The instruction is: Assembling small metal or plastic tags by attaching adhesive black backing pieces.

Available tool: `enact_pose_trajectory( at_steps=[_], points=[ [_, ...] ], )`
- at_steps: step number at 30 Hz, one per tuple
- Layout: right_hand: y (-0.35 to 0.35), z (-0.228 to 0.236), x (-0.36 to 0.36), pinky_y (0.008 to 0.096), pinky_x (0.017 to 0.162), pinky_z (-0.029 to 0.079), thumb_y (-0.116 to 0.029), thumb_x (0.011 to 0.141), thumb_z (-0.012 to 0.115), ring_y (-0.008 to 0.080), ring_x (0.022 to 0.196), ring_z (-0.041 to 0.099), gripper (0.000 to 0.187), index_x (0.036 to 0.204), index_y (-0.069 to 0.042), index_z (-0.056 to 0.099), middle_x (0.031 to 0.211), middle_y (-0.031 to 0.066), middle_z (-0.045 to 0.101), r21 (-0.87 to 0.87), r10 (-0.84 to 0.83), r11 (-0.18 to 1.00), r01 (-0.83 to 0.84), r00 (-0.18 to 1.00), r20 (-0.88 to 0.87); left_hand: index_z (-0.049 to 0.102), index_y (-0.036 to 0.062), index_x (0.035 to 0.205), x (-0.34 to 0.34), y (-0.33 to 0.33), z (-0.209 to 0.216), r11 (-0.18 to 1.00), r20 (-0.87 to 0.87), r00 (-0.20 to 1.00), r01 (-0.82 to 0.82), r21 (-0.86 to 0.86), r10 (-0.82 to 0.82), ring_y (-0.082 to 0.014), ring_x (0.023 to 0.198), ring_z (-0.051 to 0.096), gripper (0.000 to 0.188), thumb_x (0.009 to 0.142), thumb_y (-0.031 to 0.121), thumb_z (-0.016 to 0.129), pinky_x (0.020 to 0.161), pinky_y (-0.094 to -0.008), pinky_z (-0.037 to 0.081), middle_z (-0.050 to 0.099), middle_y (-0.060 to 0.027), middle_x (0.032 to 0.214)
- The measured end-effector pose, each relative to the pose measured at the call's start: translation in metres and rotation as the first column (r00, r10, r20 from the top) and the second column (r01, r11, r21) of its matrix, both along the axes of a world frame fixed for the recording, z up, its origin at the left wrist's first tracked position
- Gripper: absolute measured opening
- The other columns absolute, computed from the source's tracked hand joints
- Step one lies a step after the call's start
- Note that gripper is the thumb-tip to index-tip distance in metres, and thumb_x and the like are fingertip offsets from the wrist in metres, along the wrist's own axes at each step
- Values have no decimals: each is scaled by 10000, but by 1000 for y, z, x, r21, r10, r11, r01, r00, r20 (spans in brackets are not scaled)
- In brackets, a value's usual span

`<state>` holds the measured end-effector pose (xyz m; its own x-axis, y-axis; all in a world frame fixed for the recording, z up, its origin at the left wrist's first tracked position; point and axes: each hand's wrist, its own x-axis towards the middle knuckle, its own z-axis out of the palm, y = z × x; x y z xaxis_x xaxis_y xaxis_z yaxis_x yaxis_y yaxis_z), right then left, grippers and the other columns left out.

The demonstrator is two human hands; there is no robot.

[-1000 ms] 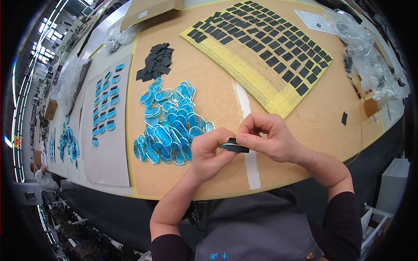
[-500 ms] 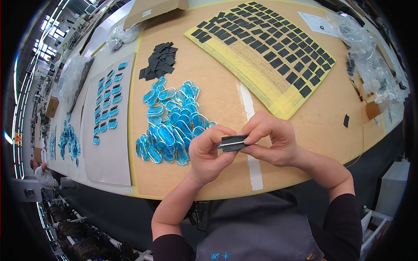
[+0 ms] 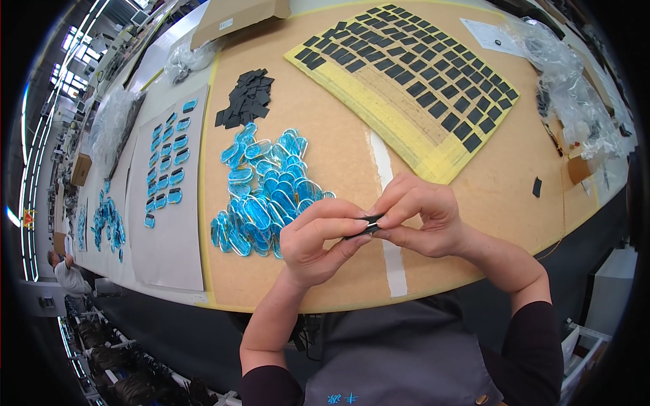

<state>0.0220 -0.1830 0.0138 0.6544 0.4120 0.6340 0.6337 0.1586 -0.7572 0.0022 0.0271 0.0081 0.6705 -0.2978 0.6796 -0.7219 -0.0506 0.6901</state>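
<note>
Both hands meet above the near part of the table, fingertip to fingertip. My left hand (image 3: 317, 242) pinches a small black strip (image 3: 368, 229) between thumb and fingers. From the other end my right hand (image 3: 423, 218) grips the same strip with thumb and fingertips. A thin pale edge shows in the strip's fold; the fingers hide the rest of whatever lies inside. Just left of my left hand is a heap of shiny blue oval pieces (image 3: 271, 193) with pale rims. Beyond it lies a loose pile of black rectangular pieces (image 3: 245, 98).
A yellow-edged board (image 3: 433, 162) with rows of black rectangles lies at the far right. Blue ovals with black bands sit in rows on a grey sheet (image 3: 166, 250) to the left. Clear plastic (image 3: 565, 74) is bunched at the right; a cardboard box (image 3: 240, 17) stands at the back.
My left fingers have moved over the black strip and pressed it together. Its spread face and the pale-edged piece across it are now mostly covered. My right hand has barely moved.
</note>
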Motion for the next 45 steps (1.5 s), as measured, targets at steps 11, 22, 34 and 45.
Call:
enact_pose_trajectory(
  at_steps=[11, 22, 34, 45],
  points=[
    [6, -2, -18, 226, 755, 467, -25, 826, 737, 59, 873, 585, 318, 1101, -33, 578, 923, -4, 621, 90, -1, 995, 51, 875, -485, 658, -16, 962, -10, -13, -3, 981, -94, 991, -112, -156, 99, -223, 874, 661, 215, 769, -98, 710, 736, -293, 532, 669, -150, 964],
    [5, -1, -19, 237, 825, 526, -33, 898, 667, 94, 917, 632, 162, 1049, 4, 621, 1000, 62, 673, 113, 120, 992, -54, 668, -734, 621, -20, 957, -16, -24, -13, 947, -229, 965, -190, -260, 130, -180, 830, 618, 204, 785, -113, 678, 714, -268, 509, 632, -139, 955],
    [7, -2, -19, 244, 826, 525, -41, 919, 642, 96, 914, 633, 123, 1032, -3, 612, 999, 59, 675, 259, 215, 966, -12, 593, -776, 616, -17, 957, -16, -23, -13, 956, -298, 946, -197, -220, 126, -161, 820, 606, 178, 809, -96, 676, 703, -252, 494, 629, -137, 964],
    [8, -3, -21, 241, 816, 528, -27, 903, 657, 93, 907, 633, 116, 1014, -11, 629, 980, 59, 682, 324, 282, 946, -27, 565, -776, 580, -10, 936, -16, -27, -14, 948, -241, 961, -194, -252, 133, -162, 802, 599, 157, 824, -92, 653, 693, -255, 500, 615, -131, 946]
  ],
)
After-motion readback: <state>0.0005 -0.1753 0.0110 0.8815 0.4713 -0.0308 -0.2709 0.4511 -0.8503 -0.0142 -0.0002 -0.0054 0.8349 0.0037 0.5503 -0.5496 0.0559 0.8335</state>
